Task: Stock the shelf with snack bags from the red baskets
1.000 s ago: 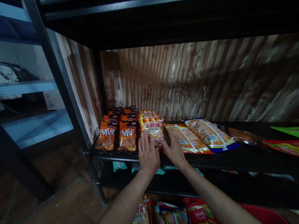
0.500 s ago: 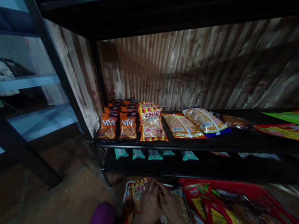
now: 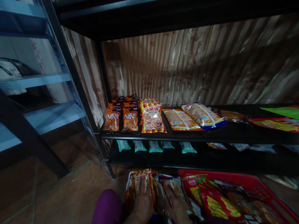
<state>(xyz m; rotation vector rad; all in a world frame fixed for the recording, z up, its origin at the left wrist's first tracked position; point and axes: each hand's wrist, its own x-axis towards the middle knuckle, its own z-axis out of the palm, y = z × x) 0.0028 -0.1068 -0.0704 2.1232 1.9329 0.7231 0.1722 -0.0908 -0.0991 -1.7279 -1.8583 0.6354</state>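
My left hand [image 3: 143,204] lies with fingers stretched over a red-and-yellow snack bag [image 3: 145,178] at the bottom of the view. To its right, my right hand [image 3: 174,206] rests, fingers extended, on a brownish snack bag with a dark blue edge [image 3: 176,182]. Both hands are open and touch the bags from above; neither is wrapped around one. The bags sit in a pale-rimmed container [image 3: 128,180], mostly hidden by the hands and bags.
A red basket [image 3: 264,185] of snack packs stands at right. On the black shelf [image 3: 141,136] are orange bags [image 3: 130,119], a red-and-yellow bag [image 3: 152,118] and flat packs [image 3: 181,119]. Teal packs [image 3: 155,147] lie below. A blue ladder [image 3: 34,81] stands left; my purple-clad knee [image 3: 108,210] is near.
My hands were close together over the middle of the bags; now they are apart, the left on the red-and-yellow bag, the right over the bag beside it. The view has shifted slightly.
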